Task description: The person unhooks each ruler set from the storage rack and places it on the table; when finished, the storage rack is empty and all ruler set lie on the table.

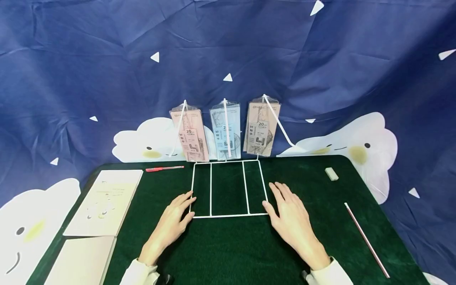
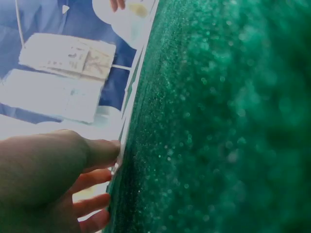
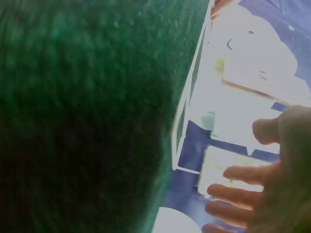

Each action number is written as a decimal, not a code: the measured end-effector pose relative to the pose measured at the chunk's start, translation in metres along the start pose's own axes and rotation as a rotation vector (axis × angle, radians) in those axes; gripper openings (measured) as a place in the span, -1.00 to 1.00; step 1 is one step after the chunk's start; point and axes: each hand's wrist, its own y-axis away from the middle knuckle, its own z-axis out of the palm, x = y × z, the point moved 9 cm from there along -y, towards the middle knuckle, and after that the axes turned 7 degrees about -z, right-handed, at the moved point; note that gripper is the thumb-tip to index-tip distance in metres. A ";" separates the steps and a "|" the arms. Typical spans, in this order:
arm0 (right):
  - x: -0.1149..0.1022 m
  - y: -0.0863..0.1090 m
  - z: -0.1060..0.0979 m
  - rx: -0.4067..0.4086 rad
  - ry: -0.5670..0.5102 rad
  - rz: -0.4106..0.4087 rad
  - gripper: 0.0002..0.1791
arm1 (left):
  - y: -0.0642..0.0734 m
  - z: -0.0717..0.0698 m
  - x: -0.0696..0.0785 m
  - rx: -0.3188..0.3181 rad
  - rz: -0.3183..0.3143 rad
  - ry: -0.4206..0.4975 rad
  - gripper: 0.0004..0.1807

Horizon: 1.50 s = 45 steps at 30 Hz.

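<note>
A white wire rack (image 1: 211, 190) lies with its base flat on the green table, its hooks rising at the back. From the hooks hang a pink pack (image 1: 197, 122), a blue pack (image 1: 215, 118) and a brown pack (image 1: 261, 136), each in clear plastic. My left hand (image 1: 171, 221) rests at the base's left side, fingertips and thumb against the wire with the fingers loosely extended. At the right front corner is my right hand (image 1: 293, 221), thumb tip right at the wire and fingers straight. In the right wrist view, its fingers (image 3: 238, 196) are spread, holding nothing.
Two booklets, one printed (image 1: 103, 202) and one plain (image 1: 82, 257), lie at the table's left. A red pen (image 1: 160, 169) is behind the left hand. On the right lie an eraser (image 1: 331, 174) and a thin pink stick (image 1: 367, 239). A blue cloth (image 1: 228, 43) hangs behind.
</note>
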 end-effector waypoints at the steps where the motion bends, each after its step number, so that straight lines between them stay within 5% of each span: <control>1: 0.001 -0.002 -0.002 0.029 -0.028 -0.001 -0.36 | 0.000 0.000 -0.001 -0.002 -0.006 0.000 -0.50; 8: 0.023 -0.030 -0.014 0.237 -0.240 0.018 -0.55 | 0.004 -0.002 -0.007 0.013 -0.026 0.012 -0.49; 14: 0.038 -0.072 -0.020 0.398 -0.391 0.032 -0.41 | 0.008 0.001 -0.006 0.019 -0.019 0.033 -0.50; 22: 0.037 -0.116 -0.017 0.510 -0.515 0.058 -0.37 | 0.011 0.002 -0.007 0.023 -0.027 0.032 -0.49; 31: 0.058 -0.127 -0.016 0.628 -0.563 0.201 -0.28 | 0.006 0.000 -0.003 0.010 -0.020 0.039 -0.49; 45: 0.058 -0.139 -0.023 0.684 -0.661 0.107 -0.82 | 0.000 0.002 -0.009 -0.001 -0.022 0.043 -0.49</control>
